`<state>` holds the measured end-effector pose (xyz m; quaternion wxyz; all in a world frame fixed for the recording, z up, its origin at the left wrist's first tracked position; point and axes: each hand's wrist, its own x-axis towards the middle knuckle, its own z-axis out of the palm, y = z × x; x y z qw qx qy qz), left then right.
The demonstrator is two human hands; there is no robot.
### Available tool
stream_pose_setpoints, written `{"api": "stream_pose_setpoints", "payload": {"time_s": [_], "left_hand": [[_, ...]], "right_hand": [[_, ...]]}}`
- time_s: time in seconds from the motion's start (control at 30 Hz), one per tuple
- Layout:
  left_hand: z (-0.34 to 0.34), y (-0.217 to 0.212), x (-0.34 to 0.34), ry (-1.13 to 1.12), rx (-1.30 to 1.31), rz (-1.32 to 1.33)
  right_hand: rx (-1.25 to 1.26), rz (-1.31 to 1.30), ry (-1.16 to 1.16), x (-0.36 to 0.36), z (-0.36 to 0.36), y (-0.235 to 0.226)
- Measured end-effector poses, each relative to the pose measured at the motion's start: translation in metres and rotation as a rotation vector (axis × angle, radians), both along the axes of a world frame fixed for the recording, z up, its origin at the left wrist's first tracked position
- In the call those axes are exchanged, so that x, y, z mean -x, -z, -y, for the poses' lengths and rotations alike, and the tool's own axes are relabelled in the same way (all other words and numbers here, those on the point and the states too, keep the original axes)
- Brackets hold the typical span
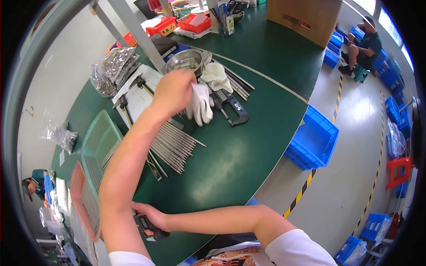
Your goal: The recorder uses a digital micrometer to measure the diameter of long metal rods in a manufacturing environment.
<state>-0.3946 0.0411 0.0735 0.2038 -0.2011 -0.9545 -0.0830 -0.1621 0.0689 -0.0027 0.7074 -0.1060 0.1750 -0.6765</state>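
Note:
My left hand (175, 91) reaches across the green table, its fingers closed on a white glove (199, 105) that hangs down beside them. Close to me, my right hand (153, 216) is wrapped round a dark digital micrometer (143, 227); a fingertip shows through its frame. Another micrometer (238, 111) lies just right of the glove. Beyond it is a second white glove or cloth (216, 77), crumpled. Under and beside my left forearm lies a row of thin metal rods (175, 146). Two calipers (125, 111) rest on a printed sheet (143, 91), partly hidden by that arm.
Past my left hand stands a steel bowl (195, 55) with small pieces inside. At left are a green basket (100, 133), a pink basket (80, 195) and bagged metal parts (117, 66). A blue crate (313, 137) stands beyond the right table edge. Two people sit farther off.

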Motion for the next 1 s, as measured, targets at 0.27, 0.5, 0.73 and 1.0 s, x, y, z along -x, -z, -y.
{"api": "stream_pose_setpoints", "payload": {"time_s": [0.27, 0.5, 0.73, 1.0], "left_hand": [[0.051, -0.068, -0.071, -0.325, -0.267, -0.095], [0.090, -0.053, -0.235, -0.642, -0.469, 0.013], [0.058, 0.018, -0.344, -0.670, -0.862, 0.078], [0.046, 0.064, -0.358, -0.484, -1.675, 0.241]], "right_hand": [[0.036, -0.042, -0.034, -0.002, 0.002, 0.000], [0.197, -0.275, 0.156, 0.016, -0.015, -0.011], [0.217, -0.296, 0.329, 0.033, -0.010, -0.015], [0.048, -0.407, 0.358, 0.028, -0.006, -0.002]]}}
